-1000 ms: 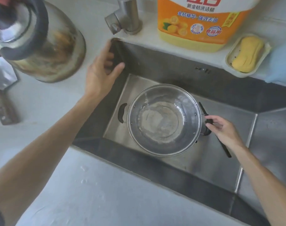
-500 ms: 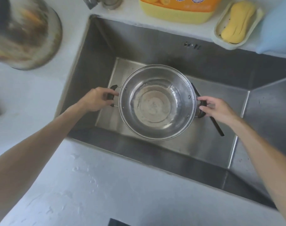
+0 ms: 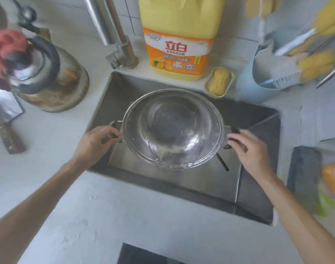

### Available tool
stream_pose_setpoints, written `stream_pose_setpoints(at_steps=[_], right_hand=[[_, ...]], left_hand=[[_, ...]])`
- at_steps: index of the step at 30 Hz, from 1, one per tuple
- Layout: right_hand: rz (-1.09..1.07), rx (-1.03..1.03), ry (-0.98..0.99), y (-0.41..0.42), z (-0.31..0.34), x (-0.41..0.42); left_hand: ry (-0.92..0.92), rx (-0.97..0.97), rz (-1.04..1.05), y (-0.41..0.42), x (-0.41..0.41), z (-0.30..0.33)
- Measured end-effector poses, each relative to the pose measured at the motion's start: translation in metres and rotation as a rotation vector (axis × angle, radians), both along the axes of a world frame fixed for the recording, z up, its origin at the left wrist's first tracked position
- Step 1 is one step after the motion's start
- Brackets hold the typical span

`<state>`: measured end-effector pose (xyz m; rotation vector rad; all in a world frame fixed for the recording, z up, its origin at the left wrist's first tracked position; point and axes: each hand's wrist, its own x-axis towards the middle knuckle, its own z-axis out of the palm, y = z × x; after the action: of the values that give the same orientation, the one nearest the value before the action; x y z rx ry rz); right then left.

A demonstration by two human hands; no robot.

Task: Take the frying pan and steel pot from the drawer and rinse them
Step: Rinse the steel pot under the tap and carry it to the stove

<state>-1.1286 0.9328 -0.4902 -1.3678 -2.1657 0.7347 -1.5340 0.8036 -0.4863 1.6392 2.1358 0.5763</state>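
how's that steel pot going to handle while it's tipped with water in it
The steel pot is rigid metal, so it shouldn't flex. Water pooled at its near rim will probably slosh and shift the weight. With the left hand and right hand on opposite handles it looks steady, though wet handles may be slippery.

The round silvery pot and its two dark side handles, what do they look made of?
The round silvery pot looks like polished stainless steel: its inside mirrors light, and water pools at the near edge. The dark side handles, one under the left hand and one under the right hand, look matte black, probably plastic, on thin metal brackets.
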Motion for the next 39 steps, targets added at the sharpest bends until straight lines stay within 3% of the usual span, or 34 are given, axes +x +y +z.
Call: stream_pose_setpoints(at_steps=[5,11,14,17,19,22,24,26,29,33,39], right_hand=[[-0.050,0.430,0.005,0.001,0.040,0.011],[-0.039,0.681,0.032,0.000,0.091,0.042],[-0.034,0.736,0.040,-0.006,0.111,0.059],[-0.082,0.600,0.124,-0.017,0.129,0.073],[-0.122,0.488,0.206,-0.030,0.145,0.082],[-0.240,0.266,0.324,-0.057,0.161,0.095],[-0.347,0.043,0.368,-0.079,0.169,0.104],[-0.418,-0.110,0.360,-0.098,0.172,0.120],[-0.560,-0.169,0.387,-0.131,0.188,0.142],[-0.772,-0.226,0.549,-0.180,0.230,0.168],[-0.983,-0.149,0.609,-0.266,0.303,0.225]], left_hand=[[0.187,0.374,-0.015,0.020,0.013,0.023],[0.351,0.677,-0.048,0.028,0.035,0.072],[0.382,0.685,-0.149,0.019,0.043,0.092],[0.361,0.680,-0.242,0.017,0.056,0.117],[0.253,0.638,-0.258,0.021,0.071,0.140],[-0.091,0.393,-0.194,0.034,0.085,0.167],[-0.324,0.266,-0.271,0.048,0.093,0.185],[-0.417,0.166,-0.418,0.062,0.101,0.198],[-0.569,0.042,-0.605,0.077,0.124,0.213],[-0.623,0.010,-0.727,0.105,0.160,0.215],[-0.695,-0.045,-0.842,0.138,0.258,0.226]])
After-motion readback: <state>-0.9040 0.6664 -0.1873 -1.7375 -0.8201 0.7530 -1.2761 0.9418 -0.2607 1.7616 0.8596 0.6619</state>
